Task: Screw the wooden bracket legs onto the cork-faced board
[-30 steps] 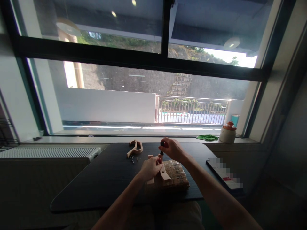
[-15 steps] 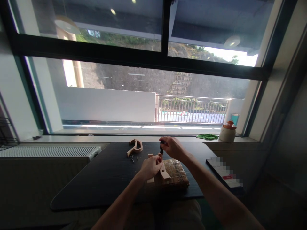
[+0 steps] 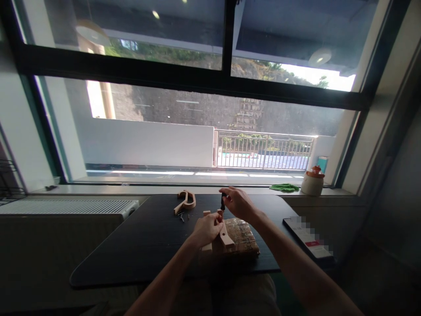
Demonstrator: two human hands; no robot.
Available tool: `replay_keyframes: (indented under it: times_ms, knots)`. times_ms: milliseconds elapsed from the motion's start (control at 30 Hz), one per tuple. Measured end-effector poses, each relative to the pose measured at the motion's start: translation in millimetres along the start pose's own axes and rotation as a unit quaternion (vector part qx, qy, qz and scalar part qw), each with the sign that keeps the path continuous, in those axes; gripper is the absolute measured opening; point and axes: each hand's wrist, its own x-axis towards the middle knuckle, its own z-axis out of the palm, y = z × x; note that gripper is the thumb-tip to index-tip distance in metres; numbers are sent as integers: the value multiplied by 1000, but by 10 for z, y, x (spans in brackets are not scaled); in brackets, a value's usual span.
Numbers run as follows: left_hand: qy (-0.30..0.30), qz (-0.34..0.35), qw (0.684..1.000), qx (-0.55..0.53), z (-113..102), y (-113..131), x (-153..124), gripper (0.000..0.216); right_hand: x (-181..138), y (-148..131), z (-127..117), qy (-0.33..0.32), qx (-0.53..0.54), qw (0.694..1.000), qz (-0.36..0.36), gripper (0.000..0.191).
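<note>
My left hand (image 3: 205, 229) is closed on a pale wooden piece (image 3: 225, 235) that stands on a brown parcel (image 3: 241, 243) on the dark table (image 3: 148, 245). My right hand (image 3: 237, 202) is closed round the dark handle of a screwdriver (image 3: 222, 204), which points straight down onto the top of that wooden piece. The tool's tip is hidden between my hands.
A curved wooden part (image 3: 186, 200) and a few small screws (image 3: 182, 216) lie on the table behind my left hand. A flat dark box (image 3: 307, 240) sits at the right edge. On the sill stand a pale jar (image 3: 312, 181) and a green cloth (image 3: 284, 188); a radiator (image 3: 66, 207) lies left.
My right hand has turned slightly on the screwdriver handle. The view has shifted a little; the wooden piece and my left hand stay where they were.
</note>
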Motion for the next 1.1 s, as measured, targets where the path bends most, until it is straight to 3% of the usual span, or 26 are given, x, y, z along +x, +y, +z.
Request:
replay_keyframes:
  times_ms: [367,900,1100]
  knots:
    - [-2,-15,1000,9,-16,39,-21,19,27,-25,-27,-20,-26,999,13,28]
    - [-15,-42,999,-32,-101,100,-17,12,179,71,-436,-185,-23,980,-66,29]
    - [-21,-53,998,-37,-116,119,-16,13,302,135,-454,-222,-45,968,-111,18]
